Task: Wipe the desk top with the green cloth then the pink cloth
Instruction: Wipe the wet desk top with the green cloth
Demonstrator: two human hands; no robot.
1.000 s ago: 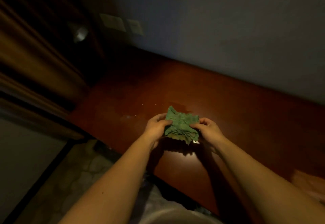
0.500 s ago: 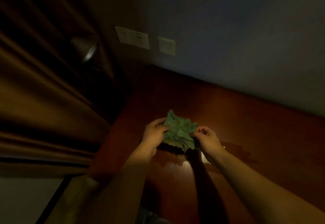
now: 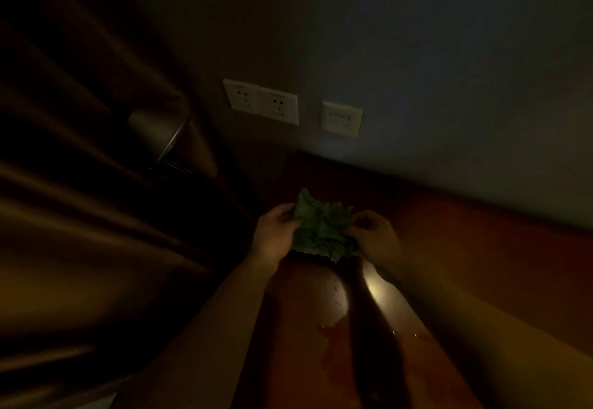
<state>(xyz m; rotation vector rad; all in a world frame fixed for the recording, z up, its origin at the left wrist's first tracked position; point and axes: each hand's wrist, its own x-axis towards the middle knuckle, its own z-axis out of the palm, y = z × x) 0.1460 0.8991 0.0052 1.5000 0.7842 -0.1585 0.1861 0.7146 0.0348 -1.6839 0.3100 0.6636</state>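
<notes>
Now: green cloth (image 3: 321, 232) bunched between both hands, over the far left end of the desk top (image 3: 465, 248)

Crumpled, scalloped lower edge hanging, one corner sticking up. Long axis runs left to right, hand to hand. On its left side the left hand (image 3: 276, 235) grips, fingers curled round the fabric. On its right side the right hand (image 3: 375, 238) pinches, thumb against fingertips. Both hands equally near, cloth straight between them, neither leading. It seems held just off the wood, with shadow beneath. The light is dim, so contact is not certain.

Judgement: cloth being readied, wiping not yet begun. The coming move is downward, flat onto the surface.

A dark wet-looking patch (image 3: 333, 344) lies nearer, between the forearms. Far wall: double socket (image 3: 263, 102), switch plate (image 3: 341, 118). Left: curtain (image 3: 80, 216). The pink cloth is not in view.
</notes>
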